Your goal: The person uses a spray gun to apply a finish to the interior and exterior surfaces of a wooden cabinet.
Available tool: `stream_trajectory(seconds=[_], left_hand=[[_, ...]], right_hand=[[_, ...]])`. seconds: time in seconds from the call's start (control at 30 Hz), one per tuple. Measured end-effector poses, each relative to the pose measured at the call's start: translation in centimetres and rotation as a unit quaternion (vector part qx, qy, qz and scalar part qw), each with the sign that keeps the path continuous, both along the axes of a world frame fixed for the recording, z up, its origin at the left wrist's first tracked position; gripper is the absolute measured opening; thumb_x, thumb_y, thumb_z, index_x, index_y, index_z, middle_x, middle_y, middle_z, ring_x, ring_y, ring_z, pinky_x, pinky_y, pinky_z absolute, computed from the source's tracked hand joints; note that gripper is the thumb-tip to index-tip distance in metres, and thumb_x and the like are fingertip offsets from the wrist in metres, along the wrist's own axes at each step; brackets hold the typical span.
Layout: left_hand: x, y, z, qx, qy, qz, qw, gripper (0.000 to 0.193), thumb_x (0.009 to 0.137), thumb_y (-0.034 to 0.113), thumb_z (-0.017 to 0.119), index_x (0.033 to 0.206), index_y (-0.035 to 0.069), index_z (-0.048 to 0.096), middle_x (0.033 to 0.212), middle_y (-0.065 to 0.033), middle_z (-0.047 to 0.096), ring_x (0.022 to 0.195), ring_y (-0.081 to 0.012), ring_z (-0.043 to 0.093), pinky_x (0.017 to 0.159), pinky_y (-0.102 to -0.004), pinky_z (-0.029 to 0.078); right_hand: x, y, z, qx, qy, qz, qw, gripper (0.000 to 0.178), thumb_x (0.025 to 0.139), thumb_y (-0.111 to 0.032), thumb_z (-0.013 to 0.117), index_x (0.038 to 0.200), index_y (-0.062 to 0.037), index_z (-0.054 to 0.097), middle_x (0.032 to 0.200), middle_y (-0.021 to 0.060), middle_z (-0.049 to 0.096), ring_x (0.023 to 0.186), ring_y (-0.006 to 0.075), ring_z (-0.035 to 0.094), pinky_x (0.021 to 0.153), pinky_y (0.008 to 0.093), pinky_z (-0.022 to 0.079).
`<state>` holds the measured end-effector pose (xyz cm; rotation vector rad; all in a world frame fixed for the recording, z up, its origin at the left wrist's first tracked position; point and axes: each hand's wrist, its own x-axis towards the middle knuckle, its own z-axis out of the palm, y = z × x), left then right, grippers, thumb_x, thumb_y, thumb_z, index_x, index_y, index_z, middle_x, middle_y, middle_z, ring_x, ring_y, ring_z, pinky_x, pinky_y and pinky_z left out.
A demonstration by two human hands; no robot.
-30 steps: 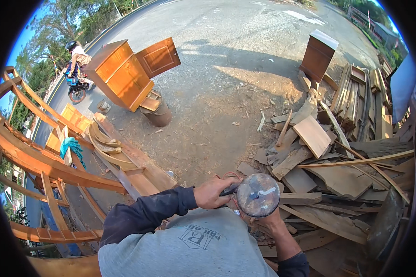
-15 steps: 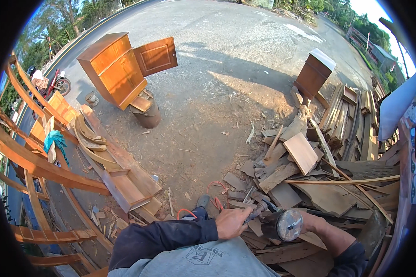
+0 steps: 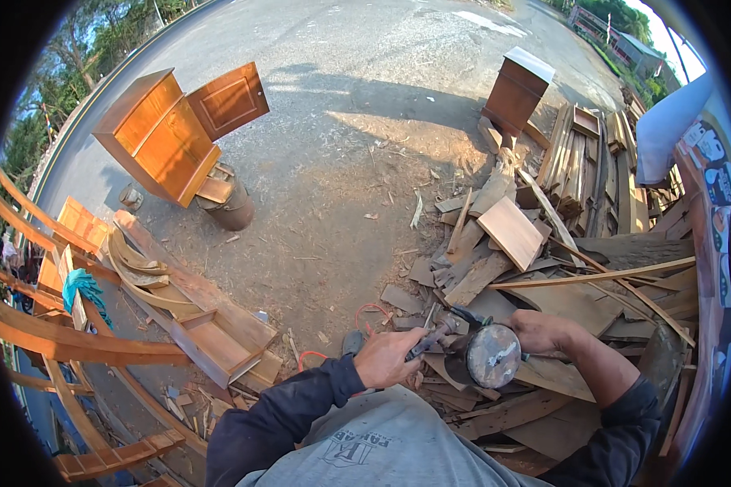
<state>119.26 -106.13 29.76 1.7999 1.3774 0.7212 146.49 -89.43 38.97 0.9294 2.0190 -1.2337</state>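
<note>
A spray gun with a round, stained metal cup [image 3: 494, 357] is held low in front of my body. My left hand [image 3: 388, 358] is closed around the gun's metal body on the side away from the cup. My right hand [image 3: 540, 332] grips at the cup's far right edge; its fingertips are partly hidden behind the lid. The cup's lid is turned up toward me. A thin orange hose [image 3: 310, 355] runs near my left wrist and curls past my shoe [image 3: 352, 342].
Scrap boards [image 3: 495, 276] are heaped at the right, beside stacked planks [image 3: 573, 154]. An orange-brown cabinet [image 3: 158, 134] with its door open rests on a drum [image 3: 231, 209]. A darker cabinet [image 3: 516, 96] stands far right. Curved wooden frames [image 3: 89, 337] and a drawer [image 3: 223, 341] lie left.
The view has tilted and swung slightly, shifting the scene left and up. Both hands have raised the spray gun a little, and its cup lid faces more toward me.
</note>
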Motion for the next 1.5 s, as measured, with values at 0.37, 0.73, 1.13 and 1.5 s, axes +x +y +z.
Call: stream_trajectory(seconds=[0.37,0.73,1.13,1.5], left_hand=[[-5.6,5.6,5.9,0.016,-0.064,-0.092,0.994,0.054,0.087,0.019,0.075,0.136,0.004,0.057,0.130,-0.0158,0.064,0.119,-0.0261,0.060,0.105,-0.0408,0.045],[-7.7,6.7,9.0,0.020,-0.045,-0.117,0.992,0.055,0.087,0.017,0.074,0.139,0.006,0.057,0.144,-0.0153,0.054,0.134,-0.0308,0.048,0.114,-0.0416,0.035],[-4.8,4.5,9.8,0.113,-0.020,-0.093,0.989,0.054,0.088,0.016,0.072,0.139,0.007,0.057,0.144,-0.0155,0.054,0.134,-0.0322,0.048,0.114,-0.0422,0.035],[-1.0,2.3,10.2,0.164,0.039,-0.139,0.976,0.053,0.089,0.014,0.071,0.139,0.007,0.057,0.144,-0.0156,0.055,0.134,-0.0335,0.048,0.114,-0.0428,0.035]], right_hand=[[0.1,-3.6,-13.9,0.437,0.562,-0.251,0.656,0.026,0.068,0.006,0.069,0.093,0.0049,0.064,0.135,0.0229,0.059,0.126,0.0409,0.057,0.110,0.0457,0.042],[-1.9,-3.4,-10.6,0.512,0.670,-0.225,0.488,0.032,0.069,0.005,0.067,0.100,0.0021,0.072,0.132,0.0227,0.059,0.130,0.0403,0.055,0.116,0.0576,0.034],[-1.2,-3.4,-9.3,0.541,0.694,-0.139,0.454,0.023,0.074,-0.006,0.075,0.090,-0.0003,0.059,0.122,0.0162,0.062,0.114,0.0386,0.063,0.105,0.0567,0.047],[-0.5,-3.9,-9.9,0.534,0.703,-0.145,0.446,0.032,0.064,0.004,0.072,0.089,0.0046,0.052,0.111,0.0217,0.060,0.106,0.0420,0.063,0.094,0.0561,0.050]])
